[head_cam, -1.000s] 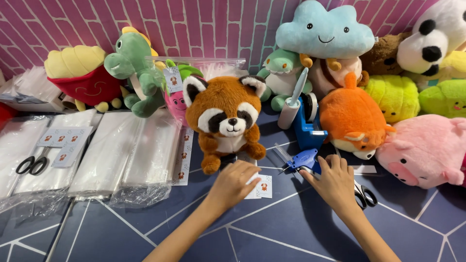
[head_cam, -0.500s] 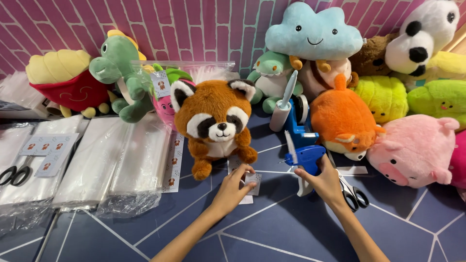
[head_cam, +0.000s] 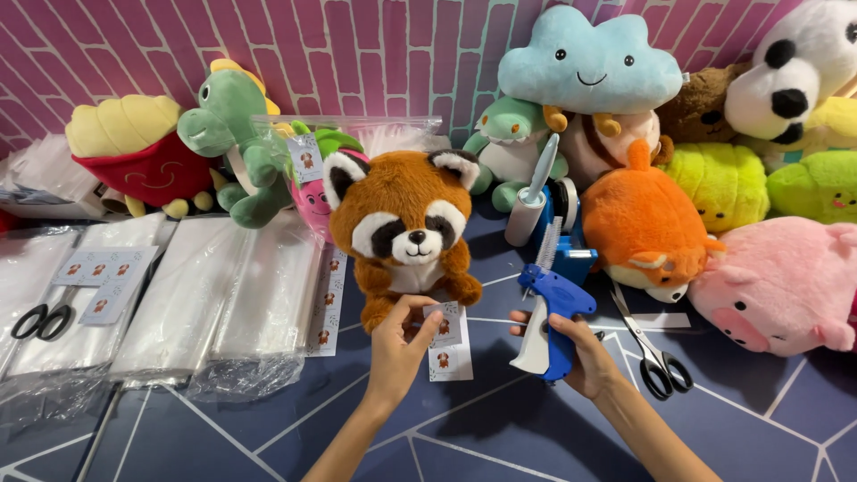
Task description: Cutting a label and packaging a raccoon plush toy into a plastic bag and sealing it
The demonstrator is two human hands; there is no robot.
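Right hand (head_cam: 585,353) grips a blue tag gun (head_cam: 552,323). Left hand (head_cam: 399,344) pinches a paper tag (head_cam: 444,324), touching the raccoon plush (head_cam: 406,230) standing just behind. The tag looks not yet fastened. Beyond: bags (head_cam: 223,303), scissors (head_cam: 656,357), more plush toys (head_cam: 643,219).

Surface: I see blue table (head_cam: 500,428) | left of hands: clear bags (head_cam: 223,303) | right: scissors (head_cam: 656,357) | ahead: plush toys (head_cam: 643,223)
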